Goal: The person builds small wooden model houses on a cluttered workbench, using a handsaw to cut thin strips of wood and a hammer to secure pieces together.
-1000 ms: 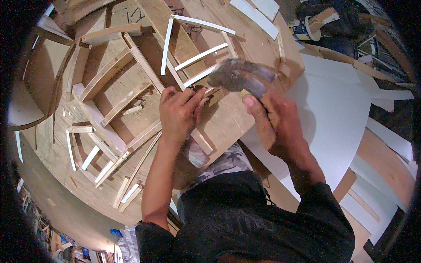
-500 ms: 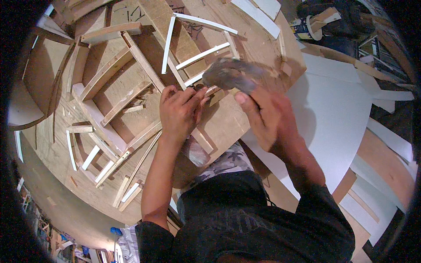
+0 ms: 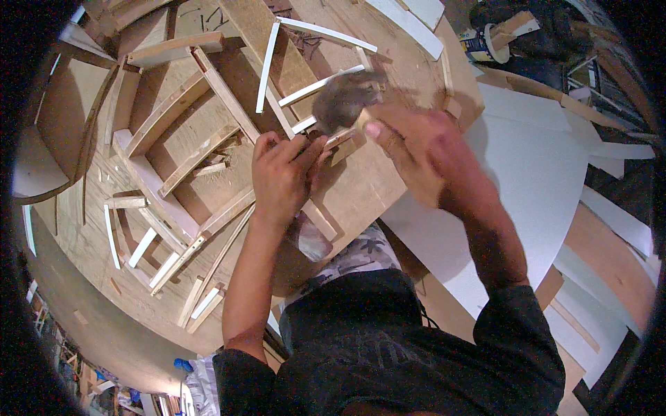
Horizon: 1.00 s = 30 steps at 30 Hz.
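Note:
My left hand (image 3: 283,170) is closed over the joint of a small wooden frame (image 3: 321,86) made of thin strips with white edges. Its fingertips pinch near the joint; whatever small thing may be between them is hidden. To the right, my right hand (image 3: 416,149) is closed around a hammer-like tool (image 3: 345,99) with a broad grey head, smeared by motion. The head hovers over the frame just beyond my left fingertips. A bare wood strip (image 3: 343,137) runs from those fingertips toward my right hand.
A larger curved wooden frame (image 3: 154,179) lies left on the plywood worktop (image 3: 378,182). Another small frame (image 3: 144,248) sits nearer. Loose nails (image 3: 210,21) are scattered at the back. A white sheet (image 3: 513,187) spreads at right, below a tub (image 3: 498,43) holding wood pieces.
My right hand has moved away from my body and slightly left, bringing the tool's head farther back. My left hand stays nearly in place on the frame.

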Each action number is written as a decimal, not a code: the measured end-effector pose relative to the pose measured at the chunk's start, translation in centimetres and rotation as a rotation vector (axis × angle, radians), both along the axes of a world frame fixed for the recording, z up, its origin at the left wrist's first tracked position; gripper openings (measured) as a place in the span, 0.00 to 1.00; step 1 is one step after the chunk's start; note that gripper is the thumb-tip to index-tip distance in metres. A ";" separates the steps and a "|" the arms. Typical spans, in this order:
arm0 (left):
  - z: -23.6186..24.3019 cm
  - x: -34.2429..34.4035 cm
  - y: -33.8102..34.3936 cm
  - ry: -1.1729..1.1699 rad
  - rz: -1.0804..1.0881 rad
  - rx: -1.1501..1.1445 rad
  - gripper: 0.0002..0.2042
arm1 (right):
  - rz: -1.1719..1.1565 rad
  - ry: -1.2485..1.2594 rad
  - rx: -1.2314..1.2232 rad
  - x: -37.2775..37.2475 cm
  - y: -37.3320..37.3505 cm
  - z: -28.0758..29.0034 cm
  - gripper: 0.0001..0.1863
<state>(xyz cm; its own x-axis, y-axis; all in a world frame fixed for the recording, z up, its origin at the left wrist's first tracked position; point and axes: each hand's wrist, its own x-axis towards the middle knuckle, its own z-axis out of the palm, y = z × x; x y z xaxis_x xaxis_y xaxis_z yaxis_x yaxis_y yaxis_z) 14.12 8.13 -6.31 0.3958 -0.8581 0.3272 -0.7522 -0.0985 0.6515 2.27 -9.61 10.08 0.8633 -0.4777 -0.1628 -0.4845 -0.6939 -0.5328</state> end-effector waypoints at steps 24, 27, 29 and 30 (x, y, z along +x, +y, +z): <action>0.4 0.1 0.2 0.001 -0.025 0.041 0.13 | 0.212 0.017 -0.014 -1.0 -2.2 -2.8 0.18; 0.3 0.2 0.2 0.014 -0.025 0.021 0.13 | 0.188 0.181 -0.071 -1.4 -1.3 -2.7 0.15; 0.2 0.3 0.3 0.025 -0.020 0.002 0.13 | 0.145 0.266 0.012 -2.0 -0.7 -2.7 0.21; 0.1 0.1 0.3 0.028 -0.018 -0.001 0.12 | 0.145 0.269 0.011 -2.4 -0.3 -2.9 0.21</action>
<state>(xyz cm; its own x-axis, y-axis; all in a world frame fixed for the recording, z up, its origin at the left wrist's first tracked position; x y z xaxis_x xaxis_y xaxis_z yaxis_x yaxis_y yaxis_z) 14.26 8.39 -6.25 0.3898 -0.8646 0.3171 -0.7351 -0.0847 0.6726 -0.09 -9.95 7.16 0.8474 -0.3499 -0.3994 -0.5059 -0.7607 -0.4067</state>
